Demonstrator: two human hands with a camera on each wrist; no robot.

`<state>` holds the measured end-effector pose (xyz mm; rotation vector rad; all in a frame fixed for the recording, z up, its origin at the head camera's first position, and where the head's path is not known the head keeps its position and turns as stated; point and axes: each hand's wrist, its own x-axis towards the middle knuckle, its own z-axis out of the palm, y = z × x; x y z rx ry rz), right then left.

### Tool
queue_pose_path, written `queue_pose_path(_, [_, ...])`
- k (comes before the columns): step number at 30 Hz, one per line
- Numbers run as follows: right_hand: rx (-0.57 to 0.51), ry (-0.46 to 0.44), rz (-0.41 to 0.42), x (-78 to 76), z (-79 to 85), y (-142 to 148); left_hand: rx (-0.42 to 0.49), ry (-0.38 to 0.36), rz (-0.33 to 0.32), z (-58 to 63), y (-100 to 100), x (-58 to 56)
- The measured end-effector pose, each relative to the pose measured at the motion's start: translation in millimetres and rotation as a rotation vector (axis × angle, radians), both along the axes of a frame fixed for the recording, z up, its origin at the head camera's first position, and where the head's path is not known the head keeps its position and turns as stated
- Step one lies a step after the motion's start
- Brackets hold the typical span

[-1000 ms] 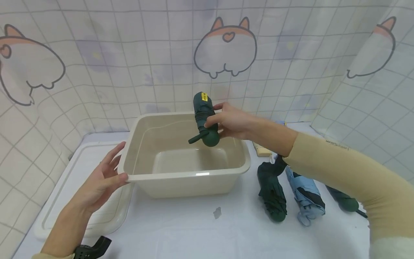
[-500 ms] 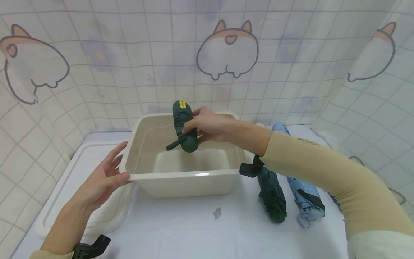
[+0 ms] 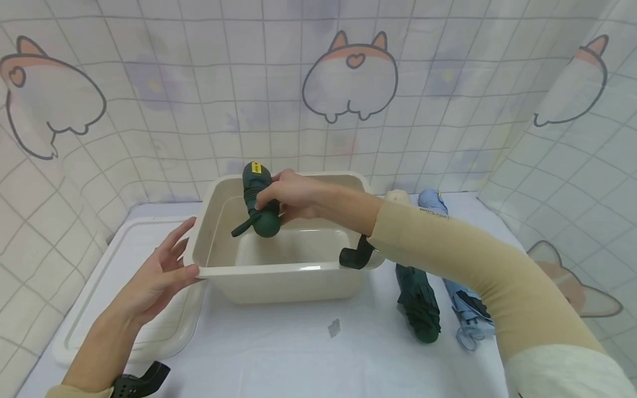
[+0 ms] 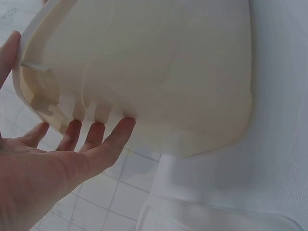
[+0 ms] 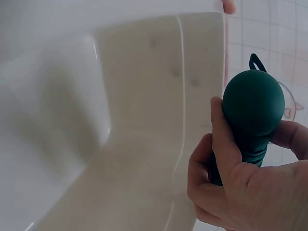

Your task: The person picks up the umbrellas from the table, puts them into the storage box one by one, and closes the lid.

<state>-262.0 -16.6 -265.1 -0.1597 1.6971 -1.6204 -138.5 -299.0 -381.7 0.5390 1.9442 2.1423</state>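
Note:
A dark green folded umbrella [image 3: 252,190] with a yellow tag is held over the left part of a beige plastic bin [image 3: 278,284]. My right hand [image 3: 293,196] grips it around the middle, thumb on one side and fingers on the other. In the right wrist view the rounded handle end [image 5: 253,103] and its strap point up, beside the bin's wall. My left hand [image 3: 156,282] holds the bin at its left end, thumb at the rim. From the left wrist view, the fingertips [image 4: 126,124] press against the bin's outer wall.
A white lid [image 3: 169,342] lies on the table left of the bin. To the right lie another dark green umbrella [image 3: 419,309] and a light blue one [image 3: 470,315], partly covered by my right arm. Behind them show a cream end [image 3: 398,196] and a blue end [image 3: 432,200].
My right hand has carried the green umbrella leftward and slightly lower across the bin. The left hand stays on the bin's left end.

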Motion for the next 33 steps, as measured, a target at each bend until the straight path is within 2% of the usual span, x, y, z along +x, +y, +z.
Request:
queue_pose_path(6, [0.062,-0.007,0.053,-7.5,-0.8,-13,-0.003,-0.011,0.008,0.4,0,-0.1])
queue_pose_path(14, [0.090,-0.023,0.077,-7.2,-11.4,-36,-0.012,-0.029,0.021,-0.2,1,1.8])
queue_pose_path(26, [0.183,-0.024,0.122,-9.8,-15.4,-43,-0.015,-0.040,0.023,1.6,-1,-1.6])
queue_pose_path(30, [0.211,-0.050,0.124,-12.0,-20.6,-45,0.003,-0.035,0.013,0.6,-2,-0.5])
queue_pose_path(33, [0.219,-0.066,0.154,-13.8,-24.5,-44,0.013,-0.030,0.003,-0.1,-1,-0.4])
